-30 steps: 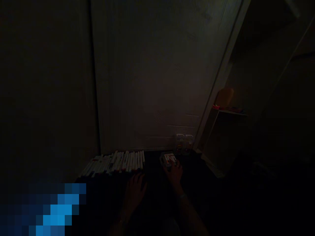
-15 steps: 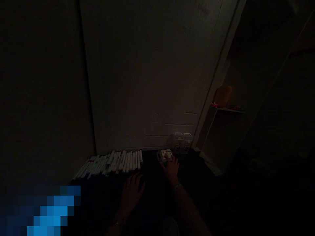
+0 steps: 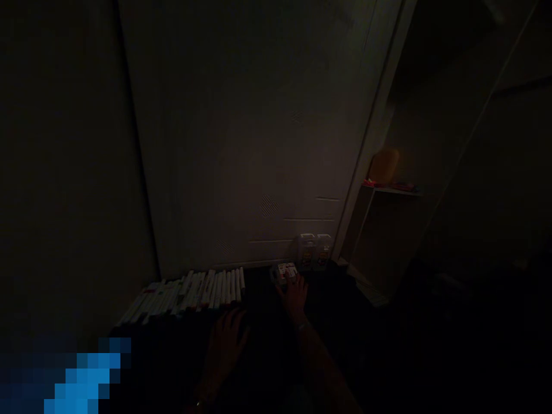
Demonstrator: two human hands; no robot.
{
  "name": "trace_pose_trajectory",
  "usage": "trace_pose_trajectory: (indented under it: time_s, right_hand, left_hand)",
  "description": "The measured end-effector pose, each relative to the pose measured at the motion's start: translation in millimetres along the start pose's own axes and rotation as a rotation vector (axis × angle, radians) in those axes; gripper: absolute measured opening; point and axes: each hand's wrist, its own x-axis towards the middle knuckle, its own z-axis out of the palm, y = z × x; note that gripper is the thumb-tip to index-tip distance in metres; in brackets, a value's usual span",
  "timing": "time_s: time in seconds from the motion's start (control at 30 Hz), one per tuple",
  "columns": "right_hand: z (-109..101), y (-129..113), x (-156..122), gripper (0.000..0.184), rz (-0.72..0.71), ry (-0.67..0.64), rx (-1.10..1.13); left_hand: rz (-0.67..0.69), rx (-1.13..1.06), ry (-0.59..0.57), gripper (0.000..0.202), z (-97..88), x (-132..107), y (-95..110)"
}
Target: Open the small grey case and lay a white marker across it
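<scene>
Dark floor (image 3: pixel 267 322), very dim. R hand (image 3: pixel 294 293) stretched fwd, fingertips on small printed box (image 3: pixel 284 271) near door base; grip can't be told. L hand (image 3: pixel 226 339) flat on floor, fingers apart, just below row of white markers (image 3: pixel 194 290). Two clear containers (image 3: pixel 314 251) behind box.

Row of markers (image 3: pixel 190 290): smooth white plastic barrels, faint sheen noted. Small box (image 3: pixel 284 272): printed card or plastic, cannot be told. Floor (image 3: pixel 267 322): dark, matt. Door (image 3: pixel 259 144): pale, smooth, matt, painted look.
</scene>
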Motion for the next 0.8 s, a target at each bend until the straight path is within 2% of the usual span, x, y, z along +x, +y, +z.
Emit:
trace_pose_trajectory:
  time_s: [0.13,0.27,0.47,0.8]
  right_hand:
    - [2.8,-0.8,-2.8,0.063,0.018,-0.008,0.013]
    - [7.9,-0.4,-7.1,0.063,0.034,0.051,0.035]
    - [11.0,1.2,-7.8,0.064,0.047,0.074,0.052]
    - [-3.4,2.0,-11.0,0.064,-0.005,0.102,0.08]
  left_hand:
    - [-0.004,0.011,-0.011,0.037,3.3,-0.4,-2.0]
    - [0.0,0.013,-0.021,0.037,5.3,-0.1,-3.4]
    - [-0.002,0.002,-0.015,0.036,-0.4,0.6,-0.3]
    - [-0.008,0.014,-0.025,0.036,1.5,1.0,-0.2]
